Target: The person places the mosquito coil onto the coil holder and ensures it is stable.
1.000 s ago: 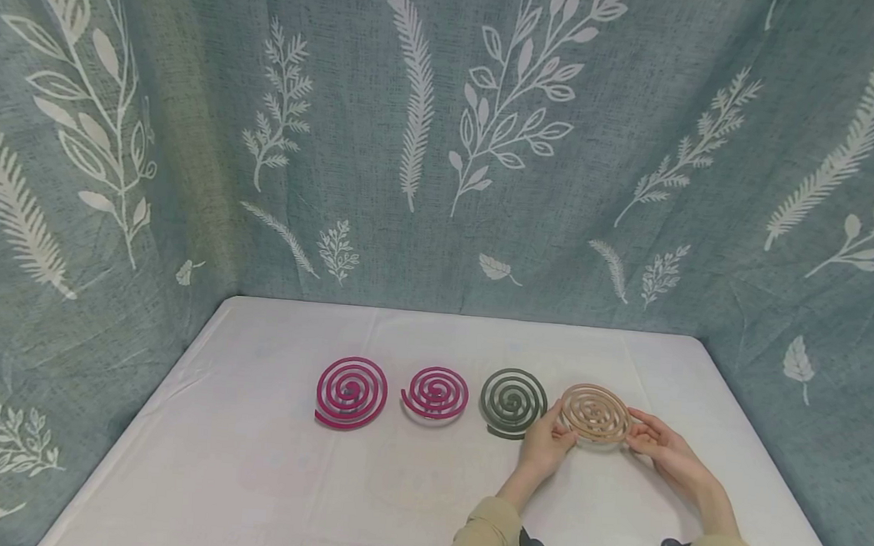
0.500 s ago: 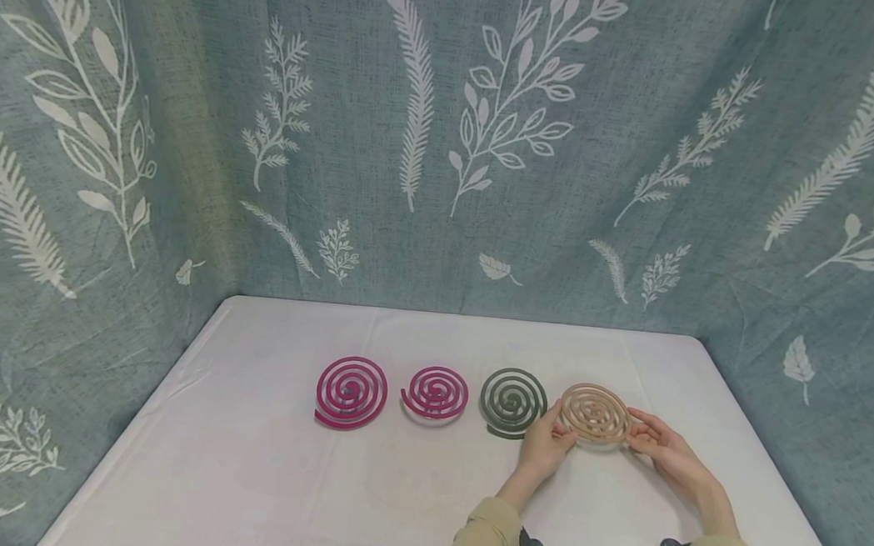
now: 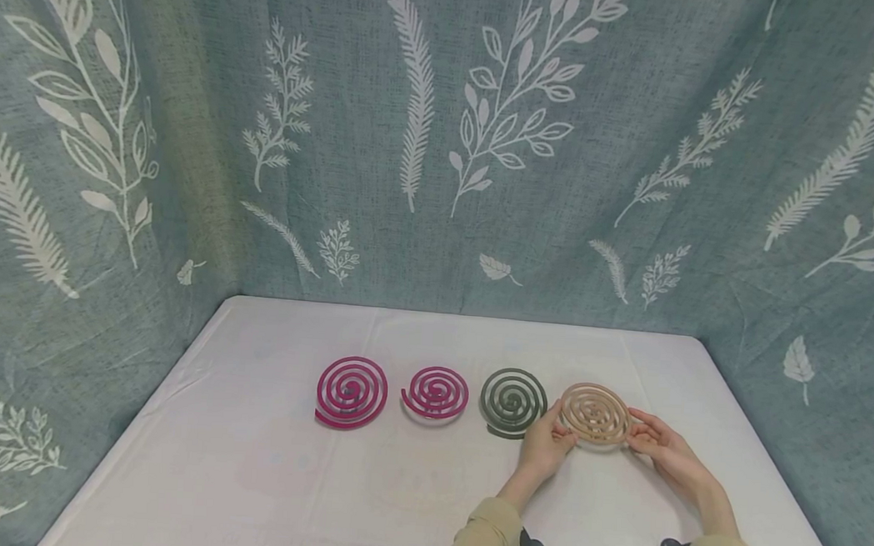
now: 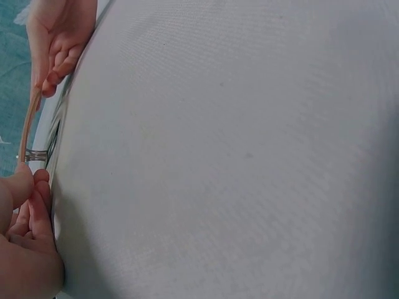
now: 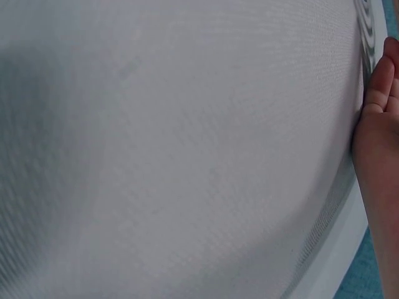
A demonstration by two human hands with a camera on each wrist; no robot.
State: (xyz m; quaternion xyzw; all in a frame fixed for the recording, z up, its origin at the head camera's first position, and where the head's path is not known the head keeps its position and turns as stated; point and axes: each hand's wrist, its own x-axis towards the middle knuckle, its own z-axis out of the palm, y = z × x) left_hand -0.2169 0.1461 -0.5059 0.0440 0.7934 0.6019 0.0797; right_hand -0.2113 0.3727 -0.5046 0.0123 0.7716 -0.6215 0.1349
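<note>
A tan mosquito coil is at the right end of a row of coils. My left hand pinches its left edge between thumb and fingers, while my right hand grips the right edge. Seen edge-on in the left wrist view, the coil sits above the table surface, with a small, shiny stand-like piece under it. Just left of my left hand lies a dark green coil, partly behind the fingers. In the right wrist view the right hand shows only at the edge.
Farther left along the row are a smaller magenta coil and a larger magenta coil. All are on a white-covered table. A blue-green curtain with white leaf prints surrounds its back and sides.
</note>
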